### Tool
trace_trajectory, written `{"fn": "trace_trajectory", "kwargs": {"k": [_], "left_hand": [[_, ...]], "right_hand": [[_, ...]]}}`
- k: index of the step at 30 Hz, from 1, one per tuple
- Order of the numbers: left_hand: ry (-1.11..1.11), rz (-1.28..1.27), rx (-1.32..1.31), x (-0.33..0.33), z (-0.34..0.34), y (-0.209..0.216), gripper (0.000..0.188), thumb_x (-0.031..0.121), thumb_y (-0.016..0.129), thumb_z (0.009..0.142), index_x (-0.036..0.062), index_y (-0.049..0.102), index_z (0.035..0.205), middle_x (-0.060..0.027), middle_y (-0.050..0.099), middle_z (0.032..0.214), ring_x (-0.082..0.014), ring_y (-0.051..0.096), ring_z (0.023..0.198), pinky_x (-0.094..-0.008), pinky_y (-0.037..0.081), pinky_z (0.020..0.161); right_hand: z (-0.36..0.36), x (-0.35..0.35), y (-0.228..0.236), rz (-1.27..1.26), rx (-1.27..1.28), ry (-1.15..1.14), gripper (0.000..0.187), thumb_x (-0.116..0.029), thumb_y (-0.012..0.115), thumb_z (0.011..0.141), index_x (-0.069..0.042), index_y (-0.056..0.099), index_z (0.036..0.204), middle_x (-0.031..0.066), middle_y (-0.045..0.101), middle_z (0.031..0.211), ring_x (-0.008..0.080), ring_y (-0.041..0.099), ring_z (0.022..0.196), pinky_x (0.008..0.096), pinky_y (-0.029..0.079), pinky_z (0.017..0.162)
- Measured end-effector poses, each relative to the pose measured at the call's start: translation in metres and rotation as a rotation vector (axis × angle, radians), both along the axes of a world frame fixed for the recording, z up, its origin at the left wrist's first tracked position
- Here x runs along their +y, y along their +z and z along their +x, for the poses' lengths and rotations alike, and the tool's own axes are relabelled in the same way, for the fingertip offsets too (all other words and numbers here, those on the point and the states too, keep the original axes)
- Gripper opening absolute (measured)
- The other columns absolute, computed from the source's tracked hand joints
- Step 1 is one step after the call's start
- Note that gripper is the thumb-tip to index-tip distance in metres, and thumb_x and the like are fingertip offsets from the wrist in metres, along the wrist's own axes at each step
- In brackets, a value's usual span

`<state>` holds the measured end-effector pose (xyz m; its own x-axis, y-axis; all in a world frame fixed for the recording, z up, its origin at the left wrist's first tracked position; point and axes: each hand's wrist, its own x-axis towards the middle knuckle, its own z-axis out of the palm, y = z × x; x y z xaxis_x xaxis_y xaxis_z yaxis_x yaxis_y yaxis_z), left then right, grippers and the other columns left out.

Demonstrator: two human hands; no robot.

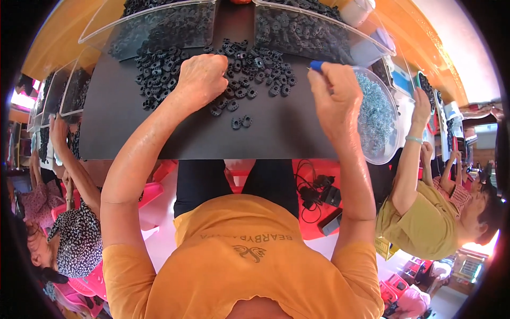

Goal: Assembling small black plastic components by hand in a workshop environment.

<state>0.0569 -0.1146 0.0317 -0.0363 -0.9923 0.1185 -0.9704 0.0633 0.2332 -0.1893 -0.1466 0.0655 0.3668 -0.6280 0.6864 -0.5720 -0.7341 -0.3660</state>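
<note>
My left hand (201,81) is curled closed over a pile of small black plastic parts (159,74); whatever lies inside its fingers is hidden. My right hand (340,98) is raised at the right of the dark table top, its fingers bent in. A blue cover or piece (316,65) shows at its index fingertip, with a tiny pointed bit beside it that is too small to name. Just right of that hand stands a round clear tub (393,125) of small, shiny, pale blue pieces. A pair of black parts (241,123) lies apart, nearer to me.
Two clear bins (210,29) (319,50) of black parts stand along the far side. White containers (366,50) are at the far right. Co-workers sit close on both sides; a co-worker's arm (414,130) reaches in beyond the tub. Cables and black boxes (319,191) lie below the table edge.
</note>
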Motion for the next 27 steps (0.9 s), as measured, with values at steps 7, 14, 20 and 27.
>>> {"fn": "trace_trajectory", "kwargs": {"k": [7,14,20,27], "left_hand": [[-0.064,-0.124,0.410,0.022,-0.003,0.007,0.017,0.006,0.068,0.072,0.0005,0.058,0.085,-0.0111,0.059,0.078,-0.0238,0.059,0.073,-0.0329,0.046,0.066],[-0.165,-0.139,1.092,0.053,-0.021,0.015,0.020,-0.005,0.064,0.074,0.0014,0.066,0.093,0.0005,0.053,0.084,-0.0075,0.051,0.074,-0.0209,0.044,0.069],[-0.126,-0.093,1.303,0.067,-0.040,0.006,0.019,-0.002,0.064,0.076,0.0028,0.066,0.095,0.0026,0.049,0.082,-0.0063,0.048,0.076,-0.0192,0.041,0.072],[-0.091,-0.022,1.397,0.067,-0.047,0.000,0.023,-0.002,0.064,0.079,0.0040,0.066,0.101,0.0039,0.049,0.084,-0.0056,0.046,0.078,-0.0193,0.039,0.074]], "right_hand": [[-0.011,0.020,-0.030,0.146,0.007,0.053,0.012,0.000,0.067,0.072,0.000,0.060,0.081,0.0121,0.058,0.074,0.0307,0.053,0.070,0.0389,0.043,0.063],[0.006,0.039,-0.034,0.283,-0.088,0.118,0.015,0.003,0.068,0.070,-0.001,0.059,0.082,0.0109,0.058,0.071,0.0287,0.052,0.066,0.0371,0.043,0.060],[0.008,0.041,-0.041,0.246,-0.106,0.133,0.015,0.003,0.068,0.071,-0.001,0.059,0.083,0.0108,0.059,0.073,0.0282,0.052,0.067,0.0360,0.043,0.061],[-0.010,0.033,-0.042,0.239,-0.040,0.014,0.009,-0.001,0.065,0.077,0.000,0.062,0.086,0.0088,0.057,0.069,0.0222,0.052,0.066,0.0333,0.042,0.060]]}}
